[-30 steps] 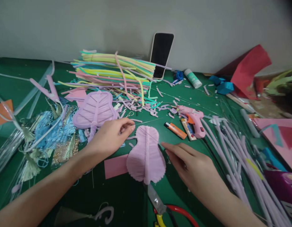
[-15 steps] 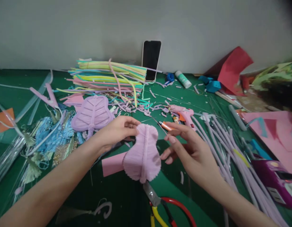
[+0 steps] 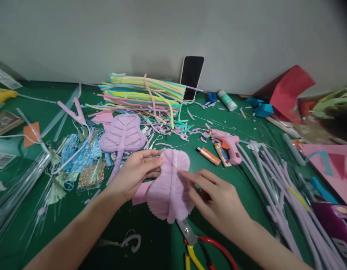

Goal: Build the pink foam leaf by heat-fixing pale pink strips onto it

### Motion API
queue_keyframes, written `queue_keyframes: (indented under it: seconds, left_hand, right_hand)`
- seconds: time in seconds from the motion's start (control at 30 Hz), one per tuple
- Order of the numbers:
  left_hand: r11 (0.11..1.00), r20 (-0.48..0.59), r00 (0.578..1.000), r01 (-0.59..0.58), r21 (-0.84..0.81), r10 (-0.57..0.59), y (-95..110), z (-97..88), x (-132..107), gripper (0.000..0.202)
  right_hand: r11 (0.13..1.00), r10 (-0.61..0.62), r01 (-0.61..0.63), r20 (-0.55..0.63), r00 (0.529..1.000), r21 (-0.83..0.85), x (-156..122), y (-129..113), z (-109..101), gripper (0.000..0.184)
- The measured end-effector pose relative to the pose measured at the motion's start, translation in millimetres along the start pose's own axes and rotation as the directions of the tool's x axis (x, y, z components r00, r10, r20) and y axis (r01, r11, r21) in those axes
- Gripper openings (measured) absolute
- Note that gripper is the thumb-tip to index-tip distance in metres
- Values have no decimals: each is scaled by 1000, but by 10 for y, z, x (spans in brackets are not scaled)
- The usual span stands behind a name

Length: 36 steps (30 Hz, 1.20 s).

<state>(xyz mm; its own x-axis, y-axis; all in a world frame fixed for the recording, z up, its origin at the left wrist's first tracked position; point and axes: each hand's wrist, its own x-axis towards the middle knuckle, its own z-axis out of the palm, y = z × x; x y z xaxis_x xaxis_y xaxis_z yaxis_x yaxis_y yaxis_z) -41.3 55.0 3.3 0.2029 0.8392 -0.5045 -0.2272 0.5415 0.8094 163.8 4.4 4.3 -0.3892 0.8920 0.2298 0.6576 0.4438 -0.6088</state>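
Observation:
A pale pink fuzzy fan-shaped piece (image 3: 169,183), built from chenille stems round a middle rib, sits at the centre of the green table (image 3: 241,176). My left hand (image 3: 135,172) grips its upper left edge between fingers and thumb. My right hand (image 3: 215,198) lies against its right side, fingers stretched out with the fingertips on the fuzzy surface. A pink paper strip (image 3: 139,193) shows under the piece. A second, purple leaf-shaped piece (image 3: 122,133) lies beyond my left hand.
Red and yellow handled cutters (image 3: 201,247) lie just below the piece. An orange lighter (image 3: 208,155), a pink glue gun (image 3: 228,142), a stack of coloured stems (image 3: 145,93), a phone (image 3: 192,77) against the wall, long lilac stems (image 3: 277,183) and blue tassels (image 3: 76,153) surround it.
The pink piece has come down from the raised position. My right hand dropped from a pinch above the lighter to rest its fingers on the piece's right side. My left hand keeps its hold.

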Motion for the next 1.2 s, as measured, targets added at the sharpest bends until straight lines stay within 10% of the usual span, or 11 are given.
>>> queue_keyframes:
  seconds: [0.47, 0.73, 0.93, 1.2]
  left_hand:
    - [999, -20, 999, -32, -17, 32, -11, -11, 9, 26]
    - [995, -28, 996, -85, 59, 86, -84, -41, 3, 22]
    - [995, -47, 995, -80, 55, 83, -61, -44, -86, 21]
    - [992, -65, 993, -98, 80, 103, -18, -50, -137, 27]
  right_hand:
    - [723, -242, 350, 256, 936, -596, 86, -1, -315, 40]
    - [695, -150, 163, 81, 985, -700, 124, -176, -140, 37]
    - [899, 134, -167, -107, 985, -405, 25, -255, 10, 27]
    - [959, 284, -284, -24, 958, 27, 70, -184, -27, 20]
